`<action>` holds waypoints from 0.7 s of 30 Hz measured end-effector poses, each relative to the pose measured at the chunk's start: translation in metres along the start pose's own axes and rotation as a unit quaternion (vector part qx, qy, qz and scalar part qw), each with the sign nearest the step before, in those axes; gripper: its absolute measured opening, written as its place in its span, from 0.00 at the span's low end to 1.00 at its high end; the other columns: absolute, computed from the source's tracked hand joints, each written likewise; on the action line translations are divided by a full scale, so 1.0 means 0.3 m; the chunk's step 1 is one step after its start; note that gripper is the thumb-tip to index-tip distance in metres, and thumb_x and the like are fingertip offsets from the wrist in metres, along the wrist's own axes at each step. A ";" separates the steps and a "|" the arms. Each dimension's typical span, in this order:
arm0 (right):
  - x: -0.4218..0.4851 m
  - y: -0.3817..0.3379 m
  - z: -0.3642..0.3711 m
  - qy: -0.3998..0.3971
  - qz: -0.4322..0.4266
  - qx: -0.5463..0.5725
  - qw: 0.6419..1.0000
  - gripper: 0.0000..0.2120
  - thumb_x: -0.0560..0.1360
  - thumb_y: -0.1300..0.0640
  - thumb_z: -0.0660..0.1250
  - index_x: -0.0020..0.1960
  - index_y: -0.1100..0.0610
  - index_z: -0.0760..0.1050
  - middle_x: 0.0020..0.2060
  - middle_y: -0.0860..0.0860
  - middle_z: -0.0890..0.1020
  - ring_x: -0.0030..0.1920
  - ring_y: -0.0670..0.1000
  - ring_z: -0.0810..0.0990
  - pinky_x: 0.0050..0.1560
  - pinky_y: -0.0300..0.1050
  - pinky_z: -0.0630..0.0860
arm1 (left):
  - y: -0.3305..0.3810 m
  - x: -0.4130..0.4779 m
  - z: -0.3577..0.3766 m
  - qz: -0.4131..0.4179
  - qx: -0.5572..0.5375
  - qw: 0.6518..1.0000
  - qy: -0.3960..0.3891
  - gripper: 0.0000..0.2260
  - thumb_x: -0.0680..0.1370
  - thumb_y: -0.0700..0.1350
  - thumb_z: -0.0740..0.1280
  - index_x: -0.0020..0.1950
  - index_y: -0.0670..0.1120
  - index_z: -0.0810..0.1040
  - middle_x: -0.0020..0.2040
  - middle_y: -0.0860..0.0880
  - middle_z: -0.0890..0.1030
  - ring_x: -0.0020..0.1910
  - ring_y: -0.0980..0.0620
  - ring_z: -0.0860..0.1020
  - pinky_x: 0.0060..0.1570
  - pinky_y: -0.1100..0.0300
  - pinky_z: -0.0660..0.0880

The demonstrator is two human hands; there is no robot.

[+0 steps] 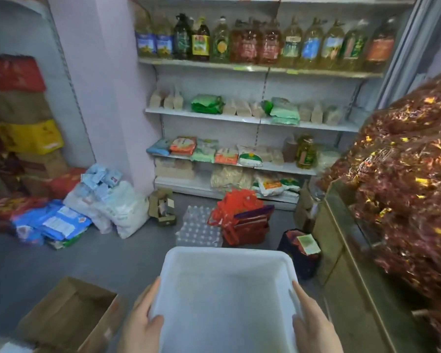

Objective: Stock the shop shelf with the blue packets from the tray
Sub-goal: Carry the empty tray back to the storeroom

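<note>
Straight ahead, filling the upper middle of the frame, stands the white shop shelf [252, 121]. Its top board holds a row of cooking-oil bottles [245, 44], and the boards below hold bagged rice and grain. A single pale blue bag [158, 147] lies at the left end of the third board. Down the right edge bulges a heap of red-and-gold wrapped goods [405, 187] on a counter. At the bottom centre is the white plastic tray [227, 250], held level and close to the body, and its inside looks bare, with no packet showing in it. An open cardboard box [69, 317] sits on the floor at the lower left. The blue packets [54, 222] lie in a loose stack on the floor at mid-left, well apart from the tray, beside white sacks [120, 207] topped with a scatter of small pale blue sachets [99, 178]. A shrink-wrapped pack of water bottles [197, 225] and red bags [242, 217] block the floor just before the shelf foot. The left hand [140, 324] clamps the tray's left wall, thumb hooked over the rim and fingers along the outside. The right hand [313, 327] grips the right wall the same way. With the tray empty, the step in hand looks like carrying it — either the load is already shelved, or it is due a refill from the floor stack. A refill would call for turning left, setting the tray down near the blue stack and freeing one hand to load it. Which shelf board the packets belong on cannot be told, though the pale blue bag hints at the third.
</note>
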State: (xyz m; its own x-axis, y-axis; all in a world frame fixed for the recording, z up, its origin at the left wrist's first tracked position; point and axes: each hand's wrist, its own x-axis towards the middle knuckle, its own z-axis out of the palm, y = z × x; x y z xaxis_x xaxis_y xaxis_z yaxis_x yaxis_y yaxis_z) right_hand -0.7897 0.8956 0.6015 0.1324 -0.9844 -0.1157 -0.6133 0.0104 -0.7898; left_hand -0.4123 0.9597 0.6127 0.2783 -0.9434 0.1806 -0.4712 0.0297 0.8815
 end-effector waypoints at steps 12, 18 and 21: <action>0.994 -0.497 0.188 0.042 -0.028 -0.028 0.998 0.36 0.80 0.62 0.64 0.74 0.28 0.56 0.73 0.41 0.72 0.72 0.48 0.72 0.70 0.46 0.67 | -0.196 0.943 -0.145 -0.120 -0.026 0.989 0.081 0.39 0.72 0.35 0.69 0.65 0.80 0.70 0.71 0.69 0.73 0.71 0.64 0.69 0.64 0.77 0.65; 1.549 -0.639 0.322 0.023 -0.022 -0.026 0.999 0.34 0.80 0.60 0.63 0.77 0.31 0.59 0.73 0.38 0.71 0.68 0.47 0.75 0.61 0.46 0.70 | -0.345 1.429 -0.168 -0.125 -0.022 0.985 0.120 0.40 0.70 0.32 0.67 0.67 0.75 0.73 0.68 0.73 0.73 0.69 0.67 0.70 0.64 0.74 0.65; 1.790 -0.707 0.362 0.017 -0.025 -0.027 0.999 0.33 0.80 0.59 0.62 0.77 0.31 0.60 0.72 0.39 0.74 0.62 0.47 0.76 0.55 0.46 0.71 | -0.379 1.643 -0.170 -0.159 -0.019 0.979 0.127 0.39 0.72 0.27 0.64 0.73 0.63 0.72 0.72 0.62 0.74 0.72 0.59 0.70 0.69 0.60 0.66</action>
State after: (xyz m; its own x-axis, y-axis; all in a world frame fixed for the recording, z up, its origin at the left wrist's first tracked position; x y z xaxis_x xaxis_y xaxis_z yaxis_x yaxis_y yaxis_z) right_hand -0.5039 0.3837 0.6415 0.1382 -0.9888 -0.0569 -0.6481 -0.0468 -0.7601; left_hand -0.1788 0.5082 0.6237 0.6078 -0.7941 -0.0071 -0.2974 -0.2359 0.9252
